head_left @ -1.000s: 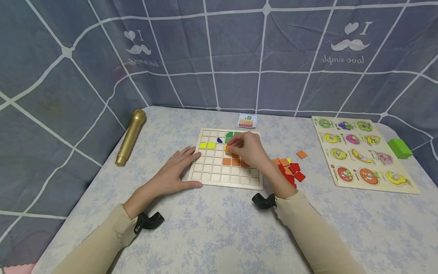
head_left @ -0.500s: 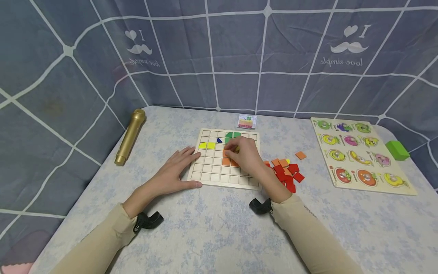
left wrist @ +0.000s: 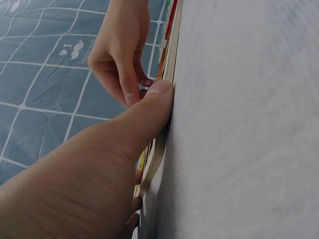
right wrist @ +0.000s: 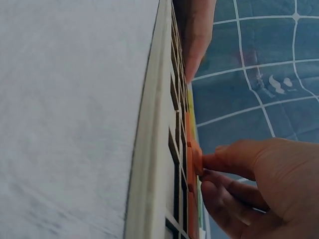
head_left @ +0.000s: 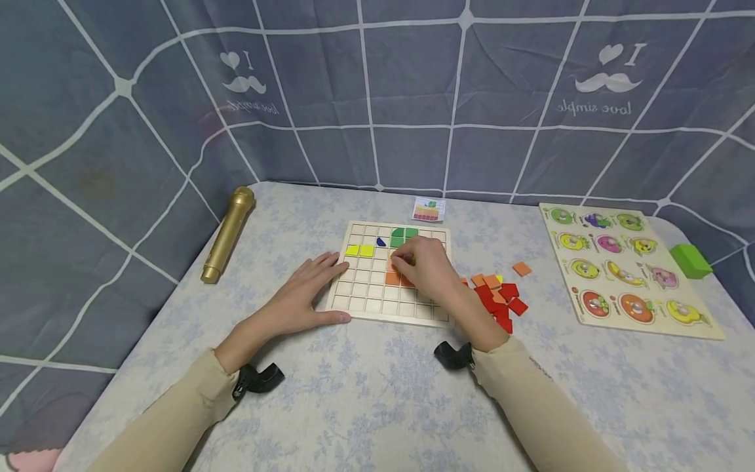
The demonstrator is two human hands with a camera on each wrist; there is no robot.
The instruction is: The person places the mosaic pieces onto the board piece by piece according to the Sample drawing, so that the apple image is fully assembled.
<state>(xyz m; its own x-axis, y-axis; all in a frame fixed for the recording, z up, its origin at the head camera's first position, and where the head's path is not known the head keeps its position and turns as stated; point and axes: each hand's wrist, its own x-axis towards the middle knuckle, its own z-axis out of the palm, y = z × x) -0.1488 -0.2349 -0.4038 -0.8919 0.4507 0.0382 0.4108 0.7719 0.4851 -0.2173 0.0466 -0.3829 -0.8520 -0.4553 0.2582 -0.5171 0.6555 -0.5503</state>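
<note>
My left hand [head_left: 307, 295] lies with spread fingers along the left edge of a pale wooden grid board [head_left: 371, 306], its thumb at the near corner. Over the board's right half, my right hand [head_left: 433, 267] pinches an orange square tile [right wrist: 197, 158] between thumb and fingers, right at the grid; in the right wrist view it sits slightly raised against other orange tiles. Two yellow tiles [head_left: 366, 251], a dark blue piece [head_left: 381, 242] and green tiles [head_left: 398, 234] lie in cells. Some orange tiles [head_left: 392, 279] show below the right fingers; the hand hides the cells behind it.
Loose red tiles [head_left: 486, 296] with some orange ones are piled right of the board, and one orange tile [head_left: 522, 269] lies apart. A small picture card [head_left: 428, 210] is behind the board. A fruit puzzle [head_left: 634, 329], green block [head_left: 691, 261] and gold microphone [head_left: 230, 233] lie farther out.
My right hand has shifted slightly left and toward me, bringing the orange tile down to the grid beside the other orange ones. The left hand has stayed on the board's edge.
</note>
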